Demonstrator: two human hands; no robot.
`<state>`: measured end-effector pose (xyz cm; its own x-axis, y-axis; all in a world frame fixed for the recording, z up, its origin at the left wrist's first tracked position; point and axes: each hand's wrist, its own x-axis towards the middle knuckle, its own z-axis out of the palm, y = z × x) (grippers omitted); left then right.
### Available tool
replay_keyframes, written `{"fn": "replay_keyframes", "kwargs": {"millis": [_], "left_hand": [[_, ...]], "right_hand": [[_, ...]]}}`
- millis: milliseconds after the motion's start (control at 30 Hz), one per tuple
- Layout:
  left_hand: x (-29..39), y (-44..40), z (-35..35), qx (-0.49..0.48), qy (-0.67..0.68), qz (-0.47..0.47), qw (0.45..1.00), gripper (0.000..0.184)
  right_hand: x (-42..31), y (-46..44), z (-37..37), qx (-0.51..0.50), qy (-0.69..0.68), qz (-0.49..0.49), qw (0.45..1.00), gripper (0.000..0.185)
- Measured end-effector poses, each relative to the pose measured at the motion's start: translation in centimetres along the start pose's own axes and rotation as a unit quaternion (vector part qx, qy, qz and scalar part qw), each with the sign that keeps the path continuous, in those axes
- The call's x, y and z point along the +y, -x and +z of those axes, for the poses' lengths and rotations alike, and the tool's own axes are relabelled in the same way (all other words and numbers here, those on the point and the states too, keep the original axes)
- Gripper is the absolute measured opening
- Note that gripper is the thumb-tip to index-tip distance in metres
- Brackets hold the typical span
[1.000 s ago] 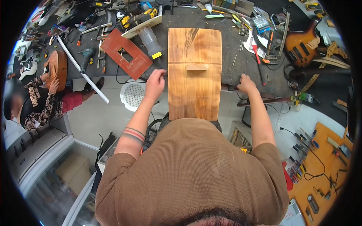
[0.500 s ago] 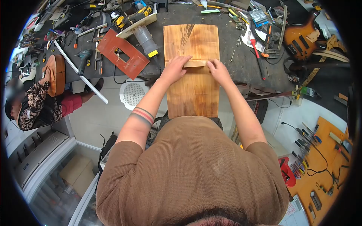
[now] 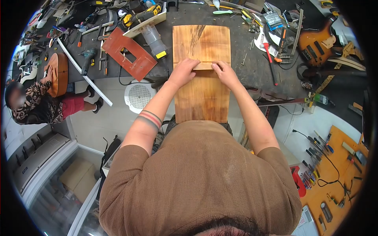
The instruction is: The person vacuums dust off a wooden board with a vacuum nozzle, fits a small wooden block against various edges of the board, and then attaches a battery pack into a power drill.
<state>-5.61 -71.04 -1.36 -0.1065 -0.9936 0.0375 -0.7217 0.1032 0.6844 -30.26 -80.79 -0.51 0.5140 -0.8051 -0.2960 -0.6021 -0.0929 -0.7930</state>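
Note:
A long wooden board (image 3: pixel 201 96) with dark grain streaks at its far end reaches from my lap onto the bench. Lying crosswise over it is a narrow pale wooden strip (image 3: pixel 204 66). My left hand (image 3: pixel 185 71) is closed on the strip's left end, fingers bent over its far edge. At the other end, my right hand (image 3: pixel 224 73) pinches the strip between thumb and fingers. My palms hide the strip's ends.
Left of the board lie a reddish plate with a cutout (image 3: pixel 129 55) and a yellow-and-black power tool (image 3: pixel 147 15). A red-handled hammer (image 3: pixel 270 63) and a sunburst guitar body (image 3: pixel 318 41) are at right. Another person holds a guitar (image 3: pixel 58 74) at far left.
My right hand has shifted slightly left along the strip, closer to my left hand. The board appears a little further right in view. The other person's legs have changed position.

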Motion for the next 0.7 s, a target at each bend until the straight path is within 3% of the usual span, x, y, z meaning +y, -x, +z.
{"fn": "replay_keyframes", "kwargs": {"millis": [167,300,467,567,600,667,700], "left_hand": [[-0.1,0.1,0.0,-0.004,-0.002,-0.001,1.000,0.061],[-0.3,0.3,0.2,-0.001,0.004,-0.014,1.000,0.062],[-0.6,1.4,0.4,0.050,0.121,-0.103,0.986,0.068],[-0.3,2.4,-0.4,0.137,0.082,-0.177,0.971,0.071],[0.1,2.7,-0.7,0.172,0.054,-0.205,0.962,0.072],[0.7,2.4,-1.1,0.157,0.058,-0.281,0.945,0.093],[1.5,1.9,-1.6,0.141,0.051,-0.304,0.941,0.102]], "right_hand": [[0.6,-0.2,0.3,0.003,0.007,-0.013,1.000,0.044],[0.5,-0.7,0.1,-0.027,-0.019,0.033,0.999,0.045],[0.0,-1.0,-0.4,-0.049,-0.013,0.044,0.998,0.047],[0.7,-1.5,-0.2,-0.054,-0.012,0.082,0.995,0.057],[0.0,-1.0,-0.2,-0.020,0.048,0.107,0.993,0.065],[-2.3,0.1,-0.3,0.047,0.169,0.153,0.972,0.083],[-1.8,0.1,-0.1,0.066,0.154,0.166,0.972,0.095]]}}
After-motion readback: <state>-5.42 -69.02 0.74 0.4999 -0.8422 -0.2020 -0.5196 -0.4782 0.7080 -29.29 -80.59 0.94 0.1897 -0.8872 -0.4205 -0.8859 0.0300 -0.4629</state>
